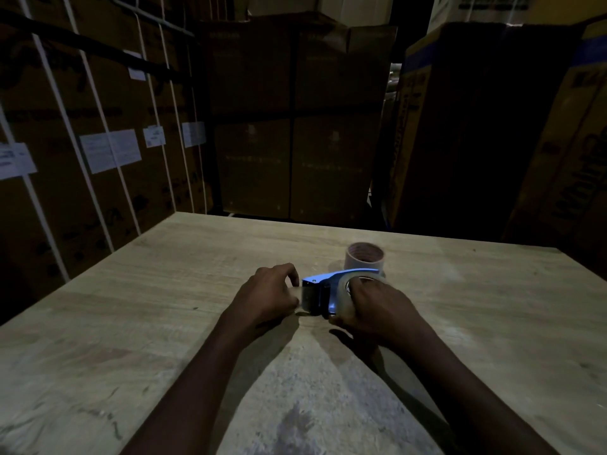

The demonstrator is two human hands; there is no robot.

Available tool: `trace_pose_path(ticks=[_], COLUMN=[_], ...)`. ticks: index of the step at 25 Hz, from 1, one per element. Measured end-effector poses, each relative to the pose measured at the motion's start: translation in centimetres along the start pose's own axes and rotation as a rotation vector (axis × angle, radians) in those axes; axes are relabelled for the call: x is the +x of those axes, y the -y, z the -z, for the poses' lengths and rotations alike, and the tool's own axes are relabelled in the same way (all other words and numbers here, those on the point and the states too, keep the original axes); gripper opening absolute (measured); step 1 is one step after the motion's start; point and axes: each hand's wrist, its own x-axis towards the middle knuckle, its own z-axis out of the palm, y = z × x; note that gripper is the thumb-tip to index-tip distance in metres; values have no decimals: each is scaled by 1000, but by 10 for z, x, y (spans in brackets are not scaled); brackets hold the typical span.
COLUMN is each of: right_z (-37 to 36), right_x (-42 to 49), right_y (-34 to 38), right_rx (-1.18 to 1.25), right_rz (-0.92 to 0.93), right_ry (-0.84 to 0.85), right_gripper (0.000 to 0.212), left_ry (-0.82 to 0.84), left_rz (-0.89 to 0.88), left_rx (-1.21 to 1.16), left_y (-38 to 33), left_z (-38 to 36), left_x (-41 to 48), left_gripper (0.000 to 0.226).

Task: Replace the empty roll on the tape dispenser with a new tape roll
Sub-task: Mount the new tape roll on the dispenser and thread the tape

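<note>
Hands both on the job, mid-table. Your right hand [377, 307] is wrapped over the new tape roll [345, 292], which sits on the blue tape dispenser [323, 290]; fingers curl down over the roll's top and thumb side tucks under near the table, so it's clenched on roll + dispenser body together. Dispenser lies w/ its blade end pointing to your left, blue frame arcing over the roll. Your left hand [267, 297] is right at that blade end, fingertips pinched together at the dispenser's front; looks like they're on the clear tape end, but tape is too see-through and the light too dim to confirm, so can't tell exactly what's pinched. Dispenser base is touching or just above the table [131, 323]; shadow hides the contact.

Empty roll [365, 256], a bare cardboard core, stands upright on the table just behind the dispenser, open end up, apart from both hands.

Table is light wood grain w/ a grey worn patch near you. Bkgd: stacked cardboard boxes [82, 142] w/ white straps and paper labels on your left, more boxes straight ahead and to the right, all v. dark.
</note>
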Motion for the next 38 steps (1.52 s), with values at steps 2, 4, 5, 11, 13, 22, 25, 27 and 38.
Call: trace_pose_path(ticks=[2, 4, 5, 11, 13, 22, 25, 27, 38], right_z=[-4, -6, -6, 17, 23, 24, 18, 15, 14], right_x=[0, 2, 4, 11, 15, 32, 31, 30, 30], right_y=[-3, -8, -11, -19, -21, -28, -27, -26, -28], right_rx=[-87, -106, -110, -159, -128, -65, -103, -119, -111], right_rz=[-23, -30, -35, -117, -122, -121, -116, -113, -124], right_ry=[-25, -32, -23, 56, 104, 198, 138, 97, 102], right_gripper=[40, 37, 36, 42, 37, 39, 49, 54, 52], left_ry=[-12, -14, -8, 113, 145, 72, 58, 50, 20], left_rz=[-24, -43, -51, -118, -102, -77, -68, -56, -22], left_rx=[-14, -13, -13, -123, -163, -202, -202, -220, -262], left_y=[0, -1, -2, -7, -6, -4, -5, -5, -8], left_z=[-1, -1, -1, -1, -3, -14, -16, -16, -19], left_x=[-2, -2, -2, 1, 3, 6, 6, 5, 3], left_gripper=[31, 37, 40, 31, 28, 11, 13, 13, 10])
